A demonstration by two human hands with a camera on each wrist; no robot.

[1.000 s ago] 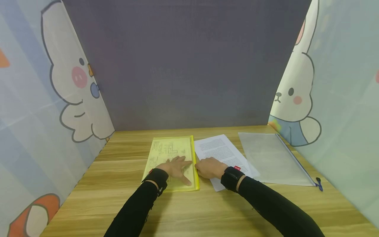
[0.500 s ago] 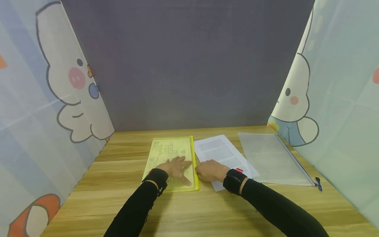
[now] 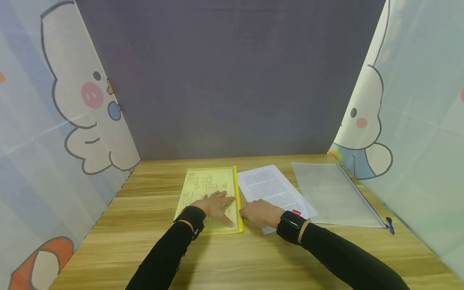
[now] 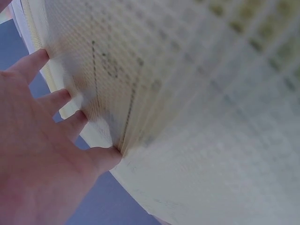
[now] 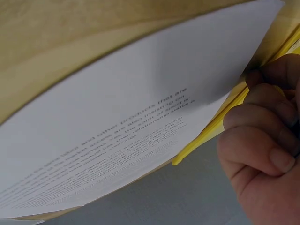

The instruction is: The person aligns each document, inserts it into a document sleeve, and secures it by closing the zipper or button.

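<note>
A yellow see-through file bag [image 3: 206, 177] lies flat with a printed drawing inside. Along its right side runs a bright yellow edge strip [image 3: 239, 201]. My left hand [image 3: 214, 207] rests on the bag with fingers spread, and the left wrist view shows its fingertips pressing the surface. My right hand [image 3: 258, 212] has curled fingers and pinches at the yellow strip. The right wrist view shows the fingers [image 5: 258, 122] folded beside that strip; what lies between thumb and forefinger is hidden. White printed sheets [image 3: 272, 185] lie partly under the right hand.
To the right lies a clear file bag [image 3: 333, 193] with a blue edge strip and a blue pull [image 3: 390, 225] at its near corner. All rests on a wooden table [image 3: 145, 241]. A dark panel [image 3: 232, 80] stands behind, with patterned cloth at both sides.
My right hand has slid a little along the yellow strip toward the near edge of the table. The left hand and the bag have stayed put.
</note>
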